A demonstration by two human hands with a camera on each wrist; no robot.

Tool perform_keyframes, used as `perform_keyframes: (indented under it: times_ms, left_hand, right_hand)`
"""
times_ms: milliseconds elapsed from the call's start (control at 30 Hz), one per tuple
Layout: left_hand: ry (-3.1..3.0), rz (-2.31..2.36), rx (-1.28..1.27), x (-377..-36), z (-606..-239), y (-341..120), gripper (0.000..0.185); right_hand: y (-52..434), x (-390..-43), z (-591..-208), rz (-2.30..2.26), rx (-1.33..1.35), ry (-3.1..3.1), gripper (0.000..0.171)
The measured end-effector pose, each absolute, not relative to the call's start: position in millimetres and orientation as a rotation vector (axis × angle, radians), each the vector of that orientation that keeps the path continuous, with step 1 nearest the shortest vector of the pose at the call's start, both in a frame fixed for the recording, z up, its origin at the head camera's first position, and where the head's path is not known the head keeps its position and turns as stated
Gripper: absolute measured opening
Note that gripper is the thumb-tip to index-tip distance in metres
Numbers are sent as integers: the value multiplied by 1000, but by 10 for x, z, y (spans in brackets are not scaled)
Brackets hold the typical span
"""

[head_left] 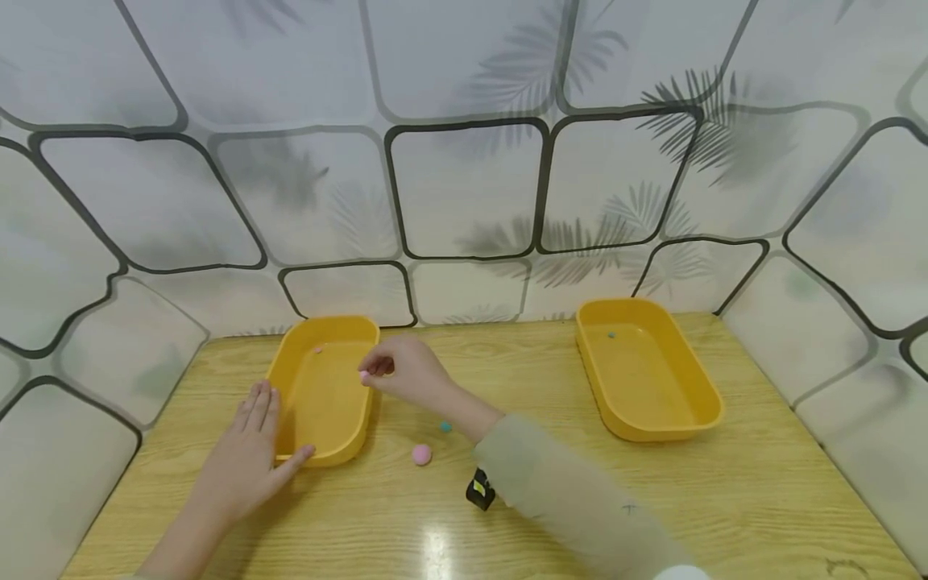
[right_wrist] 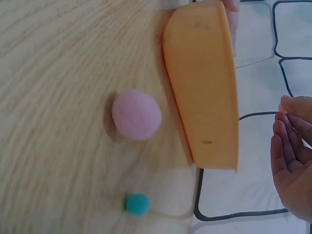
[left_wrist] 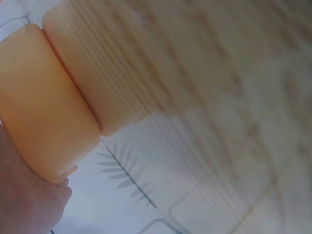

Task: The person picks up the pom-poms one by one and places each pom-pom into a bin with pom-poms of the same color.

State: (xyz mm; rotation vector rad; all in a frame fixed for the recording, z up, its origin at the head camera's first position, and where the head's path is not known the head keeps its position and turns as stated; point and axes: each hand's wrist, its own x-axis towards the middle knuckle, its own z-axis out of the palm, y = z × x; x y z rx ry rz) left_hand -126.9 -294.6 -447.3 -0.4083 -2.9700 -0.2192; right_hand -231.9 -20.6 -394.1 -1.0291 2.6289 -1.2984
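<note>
My right hand (head_left: 409,374) is at the right rim of the left yellow tray (head_left: 326,395), pinching a small pink pom-pom (head_left: 365,376) between thumb and fingertip. In the right wrist view the same hand (right_wrist: 295,165) shows its other fingers loosely bent. My left hand (head_left: 242,463) rests against the tray's near left corner, fingers straight and thumb spread along the near rim. Inside that tray lies a tiny pink pom-pom (head_left: 317,350). Right of it on the table sit a larger pink pom-pom (head_left: 421,454) and a small teal pom-pom (head_left: 445,426).
A second yellow tray (head_left: 645,395) stands at the right with a tiny teal pom-pom (head_left: 611,334) inside. A small black block (head_left: 480,490) shows beside my right sleeve (head_left: 573,499). Patterned panels (head_left: 471,193) enclose the wooden table (head_left: 536,362) at the back and sides.
</note>
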Motion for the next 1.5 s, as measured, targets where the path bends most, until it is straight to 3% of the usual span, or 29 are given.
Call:
perform_keyframes:
  times_ms: [533,1200,1500]
  left_hand:
    - [-2956,-228,-423,-1258,-4461,-2944,100]
    - [-3012,-245,-398,-1248,-4433,-2927,104]
    - [-2999,-249,-397,-1250,-4433,-2934,103]
  right_hand:
    - [-507,-2359,-4198,-1375,-910,2554,13]
    - [-645,-2376,-4221,-1183,-800,2728,16]
    - [-605,-2363,-4246,-1367,-774,2632,19]
